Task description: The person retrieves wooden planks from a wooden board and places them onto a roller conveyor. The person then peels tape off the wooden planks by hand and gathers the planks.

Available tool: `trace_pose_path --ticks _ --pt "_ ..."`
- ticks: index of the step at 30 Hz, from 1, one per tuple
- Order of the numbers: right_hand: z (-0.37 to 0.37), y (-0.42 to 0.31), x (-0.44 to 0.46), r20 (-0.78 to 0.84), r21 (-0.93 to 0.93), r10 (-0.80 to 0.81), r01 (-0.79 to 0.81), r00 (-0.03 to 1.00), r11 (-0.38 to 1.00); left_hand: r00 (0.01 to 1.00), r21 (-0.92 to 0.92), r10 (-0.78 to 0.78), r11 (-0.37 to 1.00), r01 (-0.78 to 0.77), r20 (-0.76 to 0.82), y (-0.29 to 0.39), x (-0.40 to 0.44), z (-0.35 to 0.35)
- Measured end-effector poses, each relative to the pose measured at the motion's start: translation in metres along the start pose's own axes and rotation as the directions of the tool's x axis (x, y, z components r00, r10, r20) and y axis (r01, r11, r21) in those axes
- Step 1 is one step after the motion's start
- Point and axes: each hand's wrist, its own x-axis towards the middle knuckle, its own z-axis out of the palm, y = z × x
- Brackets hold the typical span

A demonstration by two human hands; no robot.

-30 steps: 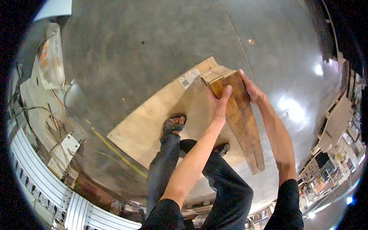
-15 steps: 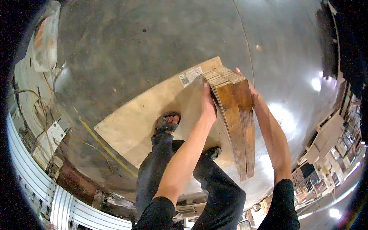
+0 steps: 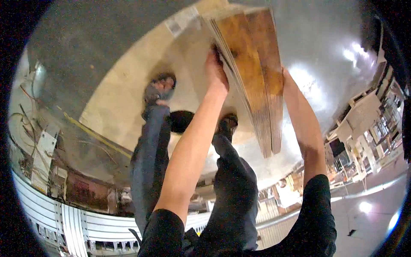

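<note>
Between my two hands is a thick stack of long brown wood planks, tapering away toward the lower end in the view. My left hand presses against the stack's left side, its fingers partly hidden by the planks and blurred. On the opposite side, my right hand supports the stack, with most of its fingers hidden behind it. Under my sandalled feet lies a light plywood sheet with a white label near its upper edge.
A yellow line crosses the grey floor at the left. Pale metal beams run along the lower left, near cables and a white plate. Wood pieces and shelving stand at the right.
The view has tilted, so the plywood and my feet appear higher. The stack has come closer and shows more of its face. My left thumb no longer lies over the front of the planks.
</note>
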Motion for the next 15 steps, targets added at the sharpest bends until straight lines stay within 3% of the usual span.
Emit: trace_pose_path --ticks 4,7,9,12,15 --pt "-0.021 0.051 -0.014 -0.008 -0.034 0.045 -0.045 0.999 0.998 0.979 -0.176 -0.188 0.969 0.172 -0.077 -0.077 -0.050 -0.013" --pt "-0.046 0.103 -0.032 -0.025 -0.047 0.073 -0.074 0.997 0.996 0.943 -0.266 -0.329 0.914 0.307 -0.041 -0.132 -0.073 -0.043" --pt "-0.060 0.138 -0.048 -0.040 -0.041 0.085 -0.087 0.996 0.995 0.922 -0.299 -0.383 0.889 0.348 -0.065 -0.143 -0.103 -0.035" --pt "-0.076 0.180 -0.068 -0.065 -0.031 0.103 -0.105 0.993 0.994 0.921 -0.405 -0.388 0.847 0.345 -0.028 -0.233 -0.128 -0.068" --pt "-0.087 0.196 -0.074 -0.084 -0.037 0.112 -0.116 0.990 0.993 0.911 -0.484 -0.402 0.781 0.395 0.094 -0.247 -0.138 -0.064"
